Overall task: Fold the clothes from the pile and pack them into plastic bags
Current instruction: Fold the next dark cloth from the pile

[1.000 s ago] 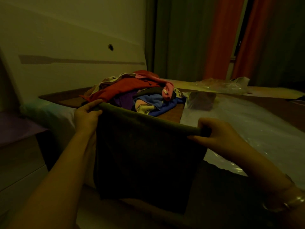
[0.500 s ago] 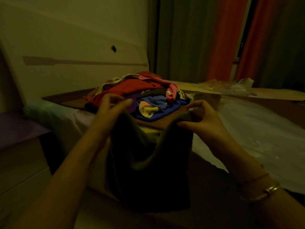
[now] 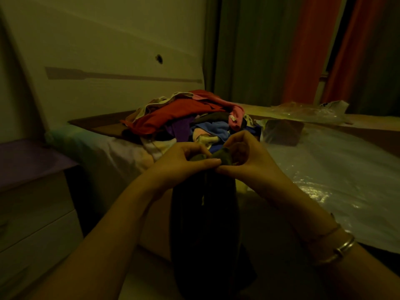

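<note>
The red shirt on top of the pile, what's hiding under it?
Under the red shirt you can see purple cloth, a blue piece, a pink one and something pale. What lies deeper in the pile is covered.

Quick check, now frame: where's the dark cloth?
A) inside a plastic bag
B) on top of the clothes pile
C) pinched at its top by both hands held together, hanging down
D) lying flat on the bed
C: the left hand and right hand meet thumb to thumb, gripping the top edge of the dark cloth, which hangs doubled below them, in front of the clothes pile on the bed.
</note>
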Demonstrator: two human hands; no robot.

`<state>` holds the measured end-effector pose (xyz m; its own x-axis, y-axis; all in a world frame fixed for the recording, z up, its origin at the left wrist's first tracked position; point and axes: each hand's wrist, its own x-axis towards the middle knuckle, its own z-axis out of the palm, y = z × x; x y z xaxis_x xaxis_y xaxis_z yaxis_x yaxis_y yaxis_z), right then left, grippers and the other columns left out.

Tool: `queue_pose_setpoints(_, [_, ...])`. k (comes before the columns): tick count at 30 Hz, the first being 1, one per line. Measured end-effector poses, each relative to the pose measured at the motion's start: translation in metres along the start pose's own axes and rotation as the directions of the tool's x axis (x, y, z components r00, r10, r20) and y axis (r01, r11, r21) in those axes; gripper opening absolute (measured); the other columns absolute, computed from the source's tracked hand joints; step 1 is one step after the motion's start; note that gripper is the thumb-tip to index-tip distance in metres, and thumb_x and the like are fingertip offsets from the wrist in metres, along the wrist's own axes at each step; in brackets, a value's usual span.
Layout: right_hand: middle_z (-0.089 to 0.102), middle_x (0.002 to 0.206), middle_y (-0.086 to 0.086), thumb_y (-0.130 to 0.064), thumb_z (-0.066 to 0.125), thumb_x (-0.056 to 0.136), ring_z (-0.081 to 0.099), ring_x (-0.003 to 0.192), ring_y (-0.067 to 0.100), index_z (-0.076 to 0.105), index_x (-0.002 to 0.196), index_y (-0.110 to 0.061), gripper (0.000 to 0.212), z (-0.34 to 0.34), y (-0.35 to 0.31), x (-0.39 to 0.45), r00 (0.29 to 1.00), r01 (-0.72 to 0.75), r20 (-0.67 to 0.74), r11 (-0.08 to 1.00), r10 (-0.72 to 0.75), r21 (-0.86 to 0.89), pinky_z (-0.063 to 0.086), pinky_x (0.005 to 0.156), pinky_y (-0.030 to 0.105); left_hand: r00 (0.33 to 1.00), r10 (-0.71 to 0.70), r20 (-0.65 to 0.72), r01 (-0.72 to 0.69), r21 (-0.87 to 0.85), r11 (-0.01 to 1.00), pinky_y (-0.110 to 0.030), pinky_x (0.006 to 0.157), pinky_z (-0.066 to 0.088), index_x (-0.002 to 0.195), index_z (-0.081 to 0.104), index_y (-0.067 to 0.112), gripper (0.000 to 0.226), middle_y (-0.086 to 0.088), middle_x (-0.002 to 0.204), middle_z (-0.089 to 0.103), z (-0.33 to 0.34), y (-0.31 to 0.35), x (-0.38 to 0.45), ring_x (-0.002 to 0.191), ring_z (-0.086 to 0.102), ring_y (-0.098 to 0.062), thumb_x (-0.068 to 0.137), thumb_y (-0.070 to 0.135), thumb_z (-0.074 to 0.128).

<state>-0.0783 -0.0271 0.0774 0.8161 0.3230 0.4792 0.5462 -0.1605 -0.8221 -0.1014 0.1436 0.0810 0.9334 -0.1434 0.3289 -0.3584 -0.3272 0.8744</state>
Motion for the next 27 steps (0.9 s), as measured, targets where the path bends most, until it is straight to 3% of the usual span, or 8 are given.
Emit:
queue_pose_setpoints(3, [0.060, 0.094, 0.009, 0.000, 0.075, 0.075, 0.062, 0.079, 0.014, 0.048, 0.096, -0.018, 0.038, 0.002, 0.005, 0.001, 0.991, -0.111, 0.071, 0.994, 0.110, 0.002, 0.051, 0.063, 0.018, 0.998, 0.024, -0.063, -0.026, -0.022, 0.999, -0.023, 0.070, 0.054, 0.088, 0.068, 0.004, 0.017, 0.000, 0.083, 0.069, -0.003, -0.002, 0.000, 0.082, 0.067, -0.009, 0.079, 0.018, 0.073])
queue_pose_setpoints(7, [0.067, 0.104, 0.003, -0.011, 0.072, 0.081, 0.066, 0.095, 0.014, 0.058, 0.102, -0.017, 0.025, 0.000, 0.015, -0.005, 0.899, -0.230, 0.345, 0.960, 0.272, -0.159, 0.055, 0.083, 0.028, 0.982, 0.005, -0.189, -0.041, -0.186, 0.982, -0.021, 0.062, 0.054, 0.078, 0.065, 0.015, 0.007, 0.008, 0.069, 0.067, -0.017, -0.002, 0.004, 0.068, 0.066, -0.007, 0.083, 0.012, 0.068])
queue_pose_setpoints(10, [0.068, 0.110, 0.004, -0.031, 0.074, 0.076, 0.065, 0.103, 0.017, 0.062, 0.112, -0.014, 0.042, 0.003, 0.022, -0.010, 0.879, -0.176, 0.377, 0.934, 0.291, -0.311, 0.052, 0.093, 0.042, 0.972, -0.016, -0.233, -0.044, -0.249, 0.967, -0.020, 0.057, 0.052, 0.079, 0.063, 0.014, 0.008, 0.007, 0.064, 0.065, -0.025, -0.004, 0.004, 0.060, 0.063, -0.007, 0.086, 0.010, 0.065])
queue_pose_setpoints(11, [0.068, 0.110, 0.007, -0.032, 0.073, 0.076, 0.065, 0.103, 0.020, 0.062, 0.112, -0.012, 0.042, 0.002, 0.021, -0.011, 0.880, -0.175, 0.368, 0.926, 0.300, -0.336, 0.052, 0.093, 0.045, 0.971, -0.019, -0.237, -0.038, -0.231, 0.972, -0.022, 0.058, 0.052, 0.080, 0.062, 0.014, 0.008, 0.004, 0.066, 0.064, -0.026, -0.006, 0.004, 0.060, 0.062, -0.008, 0.086, 0.010, 0.065])
queue_pose_setpoints(14, [0.067, 0.095, 0.008, -0.014, 0.070, 0.083, 0.066, 0.090, 0.020, 0.060, 0.093, -0.012, 0.015, -0.009, 0.028, -0.014, 0.865, -0.191, 0.368, 0.901, 0.343, -0.390, 0.054, 0.086, 0.038, 0.962, -0.035, -0.270, -0.026, -0.220, 0.975, -0.026, 0.064, 0.051, 0.083, 0.059, 0.014, 0.008, -0.003, 0.076, 0.061, -0.032, -0.012, 0.005, 0.067, 0.061, -0.013, 0.089, 0.012, 0.062])
queue_pose_setpoints(18, [0.057, 0.077, -0.009, -0.020, 0.070, 0.083, 0.055, 0.069, 0.001, 0.052, 0.079, -0.031, 0.022, -0.022, 0.032, -0.028, 0.862, -0.105, 0.376, 0.846, 0.339, -0.523, 0.044, 0.064, 0.020, 0.915, -0.058, -0.400, -0.061, -0.278, 0.959, -0.026, 0.064, 0.048, 0.079, 0.054, 0.018, 0.014, -0.002, 0.076, 0.058, -0.044, -0.018, 0.010, 0.067, 0.058, -0.013, 0.093, 0.014, 0.058])
queue_pose_setpoints(24, [0.061, 0.094, -0.003, -0.028, 0.065, 0.084, 0.061, 0.077, 0.011, 0.041, 0.095, -0.030, 0.027, -0.031, 0.035, -0.048, 0.934, 0.061, 0.279, 0.669, 0.224, -0.741, 0.054, 0.066, 0.033, 0.822, -0.125, -0.555, -0.019, -0.246, 0.969, -0.026, 0.061, 0.047, 0.083, 0.053, 0.024, 0.013, -0.002, 0.080, 0.057, -0.053, -0.040, 0.016, 0.071, 0.057, -0.014, 0.094, 0.019, 0.057])
queue_pose_setpoints(27, [0.063, 0.092, -0.003, -0.029, 0.062, 0.089, 0.061, 0.074, 0.007, 0.035, 0.101, -0.033, 0.030, -0.039, 0.028, -0.052, 0.960, 0.082, 0.244, 0.692, 0.139, -0.717, 0.051, 0.059, 0.023, 0.786, -0.167, -0.596, 0.035, -0.227, 0.973, -0.026, 0.063, 0.047, 0.086, 0.049, 0.026, 0.014, -0.003, 0.086, 0.057, -0.058, -0.053, 0.018, 0.075, 0.058, -0.015, 0.095, 0.017, 0.056])
